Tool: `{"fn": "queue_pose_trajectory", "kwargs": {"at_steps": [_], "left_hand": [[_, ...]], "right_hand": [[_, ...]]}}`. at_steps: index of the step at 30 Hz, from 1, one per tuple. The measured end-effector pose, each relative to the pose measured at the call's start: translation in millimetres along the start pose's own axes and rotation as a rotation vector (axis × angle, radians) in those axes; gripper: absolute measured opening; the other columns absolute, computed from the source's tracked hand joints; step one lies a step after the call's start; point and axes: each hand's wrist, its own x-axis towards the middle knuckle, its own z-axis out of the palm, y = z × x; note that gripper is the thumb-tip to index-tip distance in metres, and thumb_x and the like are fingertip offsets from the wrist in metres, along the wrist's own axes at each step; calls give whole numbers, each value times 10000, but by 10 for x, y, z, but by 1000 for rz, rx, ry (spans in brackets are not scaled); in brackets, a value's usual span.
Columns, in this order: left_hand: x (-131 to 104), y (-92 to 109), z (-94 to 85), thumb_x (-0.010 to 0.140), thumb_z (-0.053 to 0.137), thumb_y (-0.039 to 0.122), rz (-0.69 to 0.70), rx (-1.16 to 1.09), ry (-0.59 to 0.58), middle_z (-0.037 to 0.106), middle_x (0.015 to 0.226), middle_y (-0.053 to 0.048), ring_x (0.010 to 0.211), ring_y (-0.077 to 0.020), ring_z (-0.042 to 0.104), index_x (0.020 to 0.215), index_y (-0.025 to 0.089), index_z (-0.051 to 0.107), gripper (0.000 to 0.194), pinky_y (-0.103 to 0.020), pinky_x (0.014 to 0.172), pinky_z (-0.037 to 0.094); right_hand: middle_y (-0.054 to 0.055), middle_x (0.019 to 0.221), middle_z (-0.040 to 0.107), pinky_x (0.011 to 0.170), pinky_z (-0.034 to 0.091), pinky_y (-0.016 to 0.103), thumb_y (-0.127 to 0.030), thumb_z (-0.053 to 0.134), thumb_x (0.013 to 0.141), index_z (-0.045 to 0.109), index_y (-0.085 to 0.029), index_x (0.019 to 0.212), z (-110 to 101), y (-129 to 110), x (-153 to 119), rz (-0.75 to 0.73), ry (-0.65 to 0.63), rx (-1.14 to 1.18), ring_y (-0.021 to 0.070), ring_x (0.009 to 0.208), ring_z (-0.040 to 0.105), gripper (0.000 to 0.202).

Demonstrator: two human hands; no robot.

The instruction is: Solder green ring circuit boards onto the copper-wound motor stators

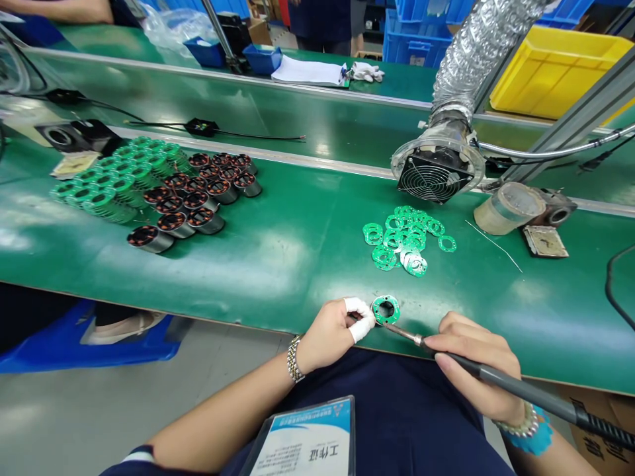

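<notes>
The likeliest trouble is a burn or a slip where the parts meet: the soldering iron (546, 398) comes in at four o'clock on the green ring board (395, 309), its tip at or very near the lower edge, while the fingertips of the left hand (327, 334) sit against the rim at nine o'clock. A small skid of the tip could reach those white finger covers (364, 327) (thin-looking protection, I'd judge) or scorch the board, and a weak steadying touch could let the piece turn. The left hand is pinched almost closed at that rim; whether something fine lies between its fingertips, I cannot tell. The right hand (476, 350) is closed around the handle in a pen-like grip. The board lies near the bench's front edge, so a nudge toward six o'clock could tip it off. Beyond it on the shiny green bench (278, 264), loose ring boards (409, 256) spread at one o'clock, with a fan (431, 178) on a foil duct behind them and a cloudy round pot (510, 208) at two. Copper-wound metal cylinders (173, 226) and stacked green boards (112, 201) stand at ten. Farther into the room are blue crates (417, 49) at twelve, a yellow bin (560, 73) at one, and another person's forearm (74, 12) at eleven.
</notes>
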Motion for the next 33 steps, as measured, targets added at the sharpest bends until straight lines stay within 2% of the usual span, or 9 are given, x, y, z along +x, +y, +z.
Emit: {"fn": "queue_pose_trajectory", "kwargs": {"at_steps": [5, 8, 14, 17, 19, 23, 25, 29, 33], "left_hand": [[-5, -9, -5, 762, 540, 229, 30, 46, -7, 555, 655, 1, 590, -96, 472, 677, 139, 569, 127, -194, 561, 388], [-6, -15, -5, 773, 535, 247, 38, 101, -5, 570, 663, -5, 612, -109, 490, 674, 147, 567, 144, -203, 582, 405], [0, -34, 7, 799, 516, 325, 44, 124, -19, 606, 700, -23, 648, -133, 535, 697, 155, 568, 205, -217, 612, 443], [-14, -32, 15, 793, 522, 331, 54, 122, -16, 617, 711, -29, 663, -140, 550, 693, 156, 573, 208, -223, 625, 454], [-24, -33, 18, 788, 524, 328, 53, 115, -1, 620, 704, -30, 659, -140, 557, 689, 156, 578, 206, -224, 623, 458], [-43, -43, 26, 745, 570, 311, 23, 107, 21, 624, 691, -26, 606, -129, 559, 733, 153, 592, 160, -219, 581, 456], [-45, -53, 30, 733, 581, 297, 15, 127, 27, 628, 693, -26, 593, -125, 558, 733, 151, 594, 147, -218, 571, 452], [-32, -67, 29, 751, 568, 286, 16, 144, 34, 630, 701, -32, 601, -124, 558, 713, 144, 592, 149, -219, 573, 448], [-9, -56, 13, 750, 579, 270, 49, 91, 49, 630, 710, -27, 614, -121, 561, 714, 142, 591, 133, -217, 591, 454]], "right_hand": [[36, 660, 569, 570, 434, 316, -21, 538, 759, 650, -164, 988, -108, -29, 4, 1, 54, -6, 159, 621, 514, 292], [25, 696, 596, 598, 446, 315, -65, 552, 779, 657, -198, 969, -266, 44, 19, 31, 202, -104, 158, 637, 539, 255], [64, 949, 653, 788, 467, 330, -233, 576, 823, 652, -208, 977, -954, 674, 226, 137, 794, -570, 188, 838, 601, 173], [100, 975, 644, 899, 401, 353, -255, 614, 787, 657, -183, 959, -1307, 998, 362, 135, 856, -629, 211, 938, 565, 191], [78, 872, 656, 810, 453, 323, -259, 632, 765, 655, -180, 920, -1389, 1089, 413, 162, 804, -607, 186, 793, 596, 175], [-8, 662, 611, 599, 505, 252, -260, 500, 872, 575, -186, 1015, -1006, 885, 379, 208, 648, -486, 125, 543, 587, 178], [7, 770, 650, 711, 520, 272, -253, 540, 859, 567, -206, 1002, -622, 660, 320, 204, 527, -424, 145, 712, 639, 152], [87, 1091, 628, 851, 509, 314, -266, 652, 792, 518, -199, 1111, 73, 312, 206, 44, 41, -214, 190, 968, 618, 352], [92, 1044, 634, 798, 535, 309, -259, 629, 813, 496, -193, 1159, 378, 299, 163, 60, 60, -203, 183, 899, 633, 377]]}}
